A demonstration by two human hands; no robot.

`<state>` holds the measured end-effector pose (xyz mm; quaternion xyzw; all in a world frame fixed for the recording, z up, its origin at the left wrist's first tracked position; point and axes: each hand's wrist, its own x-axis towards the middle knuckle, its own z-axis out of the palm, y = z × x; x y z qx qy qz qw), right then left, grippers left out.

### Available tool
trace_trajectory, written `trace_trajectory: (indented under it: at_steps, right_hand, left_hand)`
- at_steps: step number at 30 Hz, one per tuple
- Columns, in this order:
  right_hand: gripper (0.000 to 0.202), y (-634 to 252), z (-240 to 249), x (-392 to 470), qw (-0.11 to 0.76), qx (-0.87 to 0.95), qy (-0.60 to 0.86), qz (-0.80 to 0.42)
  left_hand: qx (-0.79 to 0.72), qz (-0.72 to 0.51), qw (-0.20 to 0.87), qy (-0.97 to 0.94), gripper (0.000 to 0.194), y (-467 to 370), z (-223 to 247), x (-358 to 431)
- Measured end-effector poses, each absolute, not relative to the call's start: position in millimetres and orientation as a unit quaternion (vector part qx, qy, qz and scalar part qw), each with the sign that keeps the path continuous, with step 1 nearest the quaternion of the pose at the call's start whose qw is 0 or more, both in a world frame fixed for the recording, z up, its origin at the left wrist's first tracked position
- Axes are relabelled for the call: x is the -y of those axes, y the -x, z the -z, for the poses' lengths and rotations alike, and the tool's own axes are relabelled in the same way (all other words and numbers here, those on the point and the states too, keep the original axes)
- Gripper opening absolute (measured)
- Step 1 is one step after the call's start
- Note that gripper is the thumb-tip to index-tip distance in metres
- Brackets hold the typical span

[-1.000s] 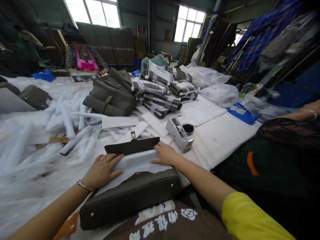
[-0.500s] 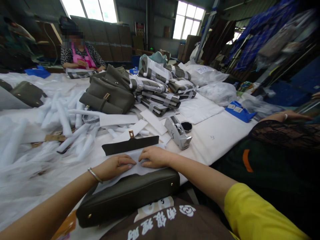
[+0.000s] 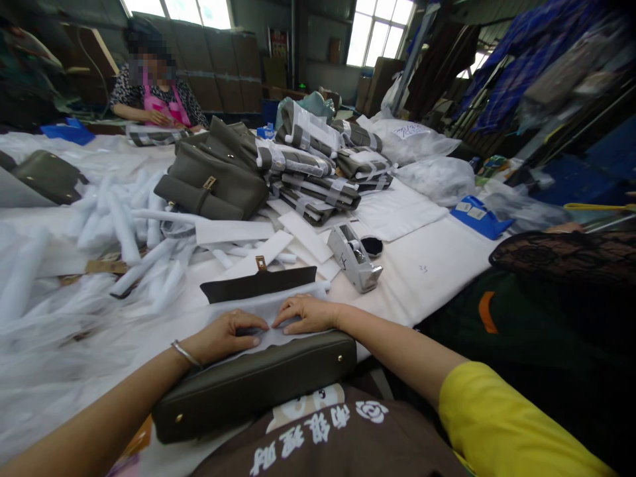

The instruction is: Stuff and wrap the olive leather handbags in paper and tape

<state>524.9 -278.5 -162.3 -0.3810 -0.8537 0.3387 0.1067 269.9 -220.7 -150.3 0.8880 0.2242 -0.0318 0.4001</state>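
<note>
A dark olive handbag (image 3: 258,384) lies at the table's near edge against my apron, its base with small metal studs towards me. Its flap (image 3: 263,283), with a gold clasp (image 3: 260,263), points away from me. White tissue paper (image 3: 278,301) lies over the bag between flap and base. My left hand (image 3: 233,333) rests on the tissue with its fingers apart. My right hand (image 3: 304,314) lies on the same sheet, fingers spread, its fingertips close to those of my left hand.
A grey tape dispenser (image 3: 354,257) stands beyond my right hand. Olive bags (image 3: 213,185) and wrapped bags (image 3: 308,165) are piled ahead. White foam rolls (image 3: 119,225) lie at the left. A person (image 3: 154,99) sits across the table; another's lace sleeve (image 3: 561,258) is at the right.
My left hand has opened a little, with the thumb further from the fingers. My right hand has shifted slightly left. The person across has moved their hands slightly.
</note>
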Motion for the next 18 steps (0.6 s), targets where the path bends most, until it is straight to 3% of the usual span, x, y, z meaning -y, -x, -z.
trace_trajectory:
  at_steps: [18]
  right_hand:
    - [0.034,-523.6,164.1,281.0,0.090,0.859,0.384,-0.325]
  left_hand:
    - [-0.233,0.035,0.340,-0.910,0.040,-267.7,156.3,224.1]
